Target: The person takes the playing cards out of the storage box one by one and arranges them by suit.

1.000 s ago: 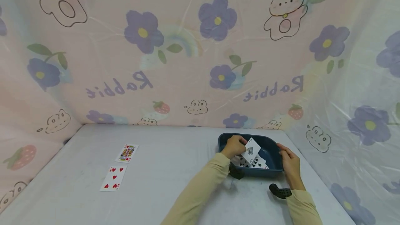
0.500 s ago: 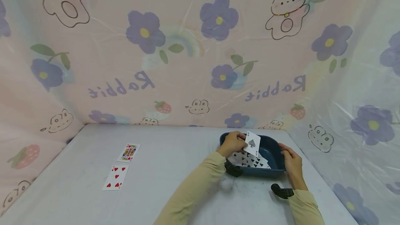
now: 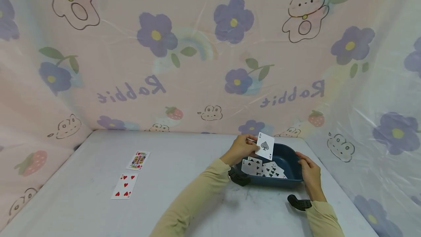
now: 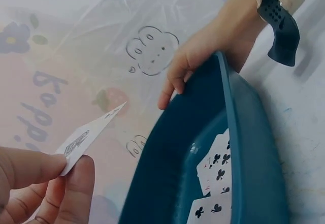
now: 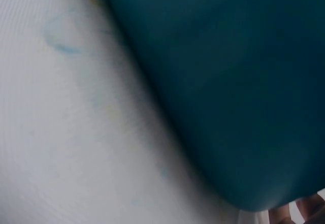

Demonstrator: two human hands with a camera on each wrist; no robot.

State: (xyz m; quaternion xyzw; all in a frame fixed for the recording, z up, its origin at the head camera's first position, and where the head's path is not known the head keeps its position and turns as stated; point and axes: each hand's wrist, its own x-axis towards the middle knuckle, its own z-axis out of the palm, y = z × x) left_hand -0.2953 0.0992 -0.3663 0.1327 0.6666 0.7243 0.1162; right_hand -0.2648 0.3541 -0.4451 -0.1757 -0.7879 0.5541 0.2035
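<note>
My left hand [image 3: 239,150] pinches an ace of spades [image 3: 265,146] between thumb and fingers, above the far left part of a dark blue plastic basin [image 3: 276,182]. In the left wrist view, the ace [image 4: 81,138] is seen nearly edge-on, beside the basin's rim. My right hand [image 3: 310,176] holds the basin's right end, its fingers at the rim. Club cards [image 3: 273,170] and other black-suited cards [image 3: 251,166] lie face up on the basin's floor, overlapping. The right wrist view is mostly filled by the basin's outer wall [image 5: 244,92], with fingertips [image 5: 279,215] at its lower edge.
On the left of the white table [image 3: 184,178] lie two face-up cards: a court card of hearts [image 3: 138,160] and, nearer, a number card of hearts [image 3: 125,186]. A patterned sheet [image 3: 197,83] hangs behind and along both sides. Each wrist wears a black device [image 3: 299,203].
My left hand has lifted the ace of spades up and slightly left, from low over the other cards to above the basin's far rim. My right hand stays at the basin's end.
</note>
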